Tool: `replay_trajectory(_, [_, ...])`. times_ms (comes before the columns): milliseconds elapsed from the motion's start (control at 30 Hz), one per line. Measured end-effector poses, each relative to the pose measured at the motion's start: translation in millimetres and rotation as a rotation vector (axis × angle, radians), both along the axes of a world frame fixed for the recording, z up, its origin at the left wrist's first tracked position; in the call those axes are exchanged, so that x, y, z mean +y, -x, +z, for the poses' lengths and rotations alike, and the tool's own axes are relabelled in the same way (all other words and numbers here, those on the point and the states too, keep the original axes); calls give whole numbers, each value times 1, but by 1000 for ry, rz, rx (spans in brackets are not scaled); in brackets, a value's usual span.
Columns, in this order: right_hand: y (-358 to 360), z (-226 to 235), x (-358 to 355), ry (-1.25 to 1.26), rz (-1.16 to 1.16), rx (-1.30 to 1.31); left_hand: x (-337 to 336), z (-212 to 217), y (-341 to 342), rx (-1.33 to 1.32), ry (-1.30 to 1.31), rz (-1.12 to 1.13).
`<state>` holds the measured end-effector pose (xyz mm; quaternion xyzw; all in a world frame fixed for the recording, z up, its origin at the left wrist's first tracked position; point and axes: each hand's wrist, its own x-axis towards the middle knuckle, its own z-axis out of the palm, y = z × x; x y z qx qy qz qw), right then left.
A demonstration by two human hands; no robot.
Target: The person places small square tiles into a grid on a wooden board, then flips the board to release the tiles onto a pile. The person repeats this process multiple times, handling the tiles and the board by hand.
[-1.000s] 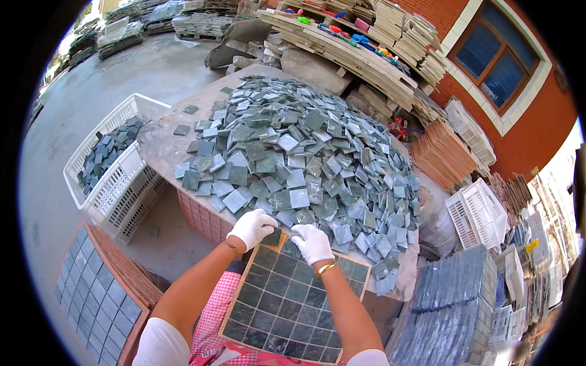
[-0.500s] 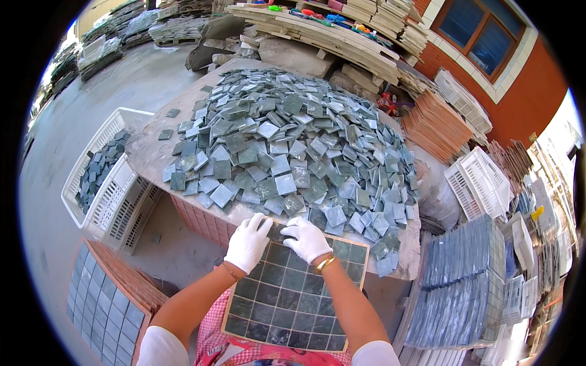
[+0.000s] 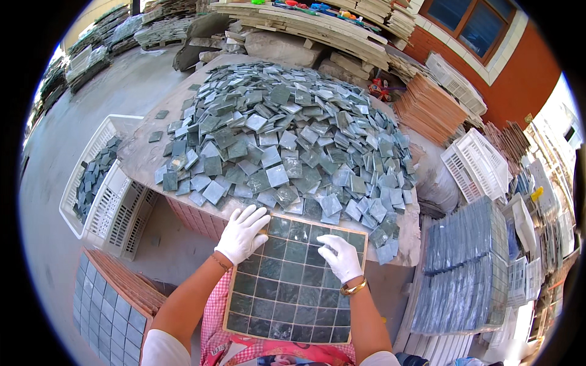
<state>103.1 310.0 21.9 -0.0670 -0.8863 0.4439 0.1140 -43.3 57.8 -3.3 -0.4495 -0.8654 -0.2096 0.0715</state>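
Note:
A square wooden-edged tray (image 3: 228, 305) rests tilted against my lap, its near edge toward me. Rows of dark green stone tiles (image 3: 284, 271) fill it in a grid. My left hand (image 3: 242, 235), in a white glove, is at the tray's upper left corner with fingers stretched out and thumb near the rim. Over the right side of the tiles hovers my right hand (image 3: 343, 261), also gloved, its fingers loosely bent and apart with nothing visible in them. Just beyond the tray, a large heap of loose square stone tiles (image 3: 268, 131) covers the worktable (image 3: 143, 155).
At the left stands a white plastic crate (image 3: 116, 210) holding loose tiles. Below it is a stack of tile-filled trays (image 3: 110, 299). Bundled tile sheets (image 3: 458, 274) stand at the right, near white crates (image 3: 476, 165) and a stack of reddish boards (image 3: 430, 110).
My right hand has moved right and toward me, away from the tray's far edge. My left hand has shifted slightly left and its fingers have spread. The far row of tiles is now uncovered.

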Motion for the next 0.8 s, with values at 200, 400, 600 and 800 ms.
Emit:
replay_trajectory(200, [-37, -8, 1, 13, -84, 11, 26, -13, 28, 127, -81, 52])
replay_trajectory(400, [-54, -17, -7, 34, -160, 80, 13, -14, -7, -43, -80, 72])
replay_trajectory(600, [-46, -16, -23, -118, -138, 118, 3, 3, -60, -97, 63, 86])
replay_trajectory(800, [3, -15, -39, -419, 76, 47, -10, 7, -103, -130, 171, 125])
